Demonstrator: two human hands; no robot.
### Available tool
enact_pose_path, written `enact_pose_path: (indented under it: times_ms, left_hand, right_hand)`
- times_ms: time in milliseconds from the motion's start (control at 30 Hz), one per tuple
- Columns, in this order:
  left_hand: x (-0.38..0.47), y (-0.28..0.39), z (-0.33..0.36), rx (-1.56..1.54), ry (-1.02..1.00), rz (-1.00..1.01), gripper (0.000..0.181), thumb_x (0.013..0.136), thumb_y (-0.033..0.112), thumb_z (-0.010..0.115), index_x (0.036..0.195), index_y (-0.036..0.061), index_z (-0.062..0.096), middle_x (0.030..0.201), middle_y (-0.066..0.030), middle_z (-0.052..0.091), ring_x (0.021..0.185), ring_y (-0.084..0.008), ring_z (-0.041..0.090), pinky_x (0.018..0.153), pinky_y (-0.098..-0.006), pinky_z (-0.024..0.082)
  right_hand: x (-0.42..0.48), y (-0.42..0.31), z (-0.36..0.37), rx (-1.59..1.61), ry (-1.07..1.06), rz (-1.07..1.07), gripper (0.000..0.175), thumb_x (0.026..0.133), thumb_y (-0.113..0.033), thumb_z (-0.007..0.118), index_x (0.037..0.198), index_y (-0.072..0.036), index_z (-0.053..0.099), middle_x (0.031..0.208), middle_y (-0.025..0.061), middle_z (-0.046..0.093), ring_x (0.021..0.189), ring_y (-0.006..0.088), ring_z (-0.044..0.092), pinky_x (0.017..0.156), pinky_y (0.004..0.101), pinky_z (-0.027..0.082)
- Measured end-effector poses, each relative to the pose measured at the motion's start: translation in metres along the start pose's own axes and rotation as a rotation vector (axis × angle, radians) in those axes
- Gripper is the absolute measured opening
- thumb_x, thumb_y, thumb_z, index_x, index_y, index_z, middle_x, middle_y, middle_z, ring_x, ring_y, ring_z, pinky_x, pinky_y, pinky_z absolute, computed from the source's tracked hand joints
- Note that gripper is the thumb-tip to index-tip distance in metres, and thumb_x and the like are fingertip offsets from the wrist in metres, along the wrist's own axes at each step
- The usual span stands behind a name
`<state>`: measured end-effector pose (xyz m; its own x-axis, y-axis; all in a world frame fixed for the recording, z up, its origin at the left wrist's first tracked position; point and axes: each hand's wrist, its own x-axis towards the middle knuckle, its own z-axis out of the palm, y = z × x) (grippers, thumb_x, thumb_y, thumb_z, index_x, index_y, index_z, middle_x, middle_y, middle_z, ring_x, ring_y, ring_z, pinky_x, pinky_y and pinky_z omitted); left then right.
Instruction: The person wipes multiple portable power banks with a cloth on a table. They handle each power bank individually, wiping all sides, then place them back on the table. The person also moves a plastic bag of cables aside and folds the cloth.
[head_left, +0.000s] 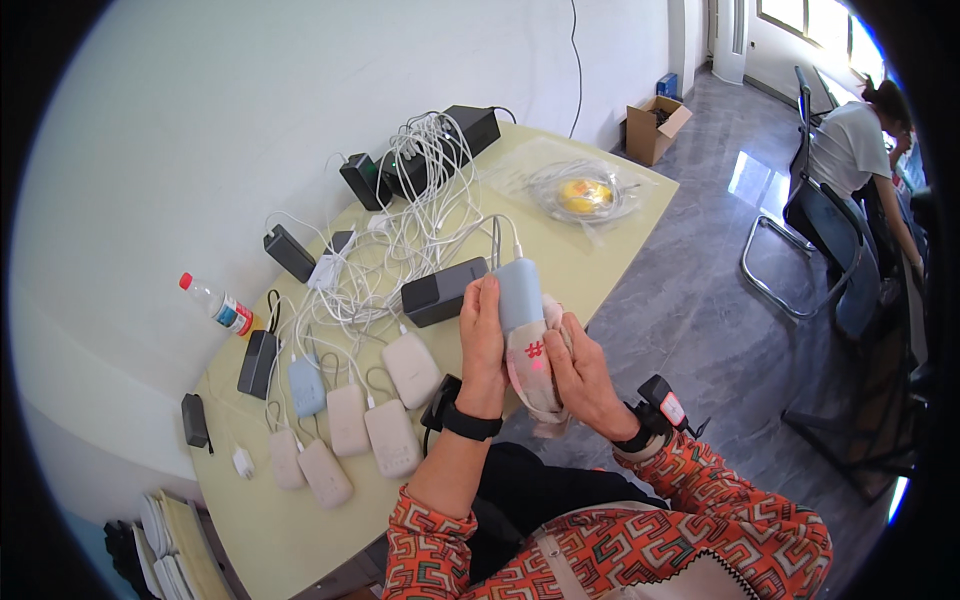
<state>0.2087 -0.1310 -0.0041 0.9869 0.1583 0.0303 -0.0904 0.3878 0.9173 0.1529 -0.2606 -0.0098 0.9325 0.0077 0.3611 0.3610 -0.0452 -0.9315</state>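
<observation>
My left hand grips a light blue power bank by its side, above the table's near edge. A white cable is plugged into its top end. In my right hand is a pale cloth with pink and red marks, wrapped against the lower part of the power bank. Just beyond my left hand a large black power bank lies on the table. To its left are several cream power banks and a smaller blue one, with white cables attached.
Tangled white cables run across the table to black charging units by the wall. A drink bottle stands at the left edge. Bagged cable lies at the far right corner. A person sits on a chair at right.
</observation>
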Motion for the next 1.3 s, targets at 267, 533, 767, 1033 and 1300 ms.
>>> enact_pose_path:
  times_ms: [267, 533, 767, 1033, 1300]
  left_hand:
    - [-0.001, -0.001, -0.002, -0.088, -0.180, -0.128, 0.048, 0.099, 0.050, 0.051, 0.116, 0.0055, 0.057, 0.103, -0.0080, 0.064, 0.090, -0.0177, 0.064, 0.080, -0.0308, 0.054]
    - [-0.011, 0.009, 0.004, -0.338, -0.270, -0.313, 0.054, 0.096, 0.051, 0.056, 0.126, 0.0064, 0.052, 0.117, -0.0095, 0.061, 0.105, -0.0194, 0.061, 0.091, -0.0331, 0.051]
    - [-0.011, 0.012, 0.005, -0.198, -0.235, -0.236, 0.055, 0.091, 0.039, 0.066, 0.131, 0.0034, 0.052, 0.118, -0.0077, 0.061, 0.108, -0.0185, 0.061, 0.093, -0.0327, 0.049]
    - [-0.003, 0.007, -0.004, -0.035, -0.325, -0.142, 0.048, 0.081, 0.007, 0.067, 0.127, 0.0006, 0.055, 0.113, -0.0053, 0.061, 0.100, -0.0147, 0.061, 0.086, -0.0293, 0.048]
    - [-0.002, 0.010, -0.007, 0.098, -0.313, -0.130, 0.043, 0.076, 0.003, 0.062, 0.119, 0.0002, 0.057, 0.107, -0.0051, 0.062, 0.097, -0.0152, 0.060, 0.083, -0.0301, 0.049]
  right_hand:
    - [0.015, 0.007, 0.002, -0.033, 0.027, -0.039, 0.025, 0.094, -0.022, 0.064, 0.097, 0.000, 0.053, 0.084, 0.0205, 0.054, 0.075, 0.0362, 0.054, 0.068, 0.0408, 0.045]
    - [0.035, -0.007, -0.001, -0.321, 0.074, -0.254, 0.022, 0.089, -0.020, 0.067, 0.096, -0.002, 0.057, 0.088, 0.0167, 0.058, 0.082, 0.0350, 0.057, 0.069, 0.0425, 0.047]
    - [0.066, 0.007, -0.002, -0.451, 0.185, -0.352, 0.024, 0.088, -0.022, 0.068, 0.105, -0.006, 0.063, 0.092, 0.0130, 0.061, 0.086, 0.0329, 0.059, 0.071, 0.0420, 0.049]
    - [0.077, 0.001, -0.034, -0.140, 0.093, -0.295, 0.026, 0.087, -0.009, 0.063, 0.112, -0.004, 0.063, 0.104, 0.0124, 0.062, 0.099, 0.0356, 0.059, 0.081, 0.0389, 0.050]
    - [0.074, -0.021, -0.027, -0.556, -0.172, -0.655, 0.026, 0.073, -0.006, 0.066, 0.099, -0.009, 0.065, 0.095, 0.0053, 0.055, 0.089, 0.0283, 0.056, 0.074, 0.0379, 0.048]
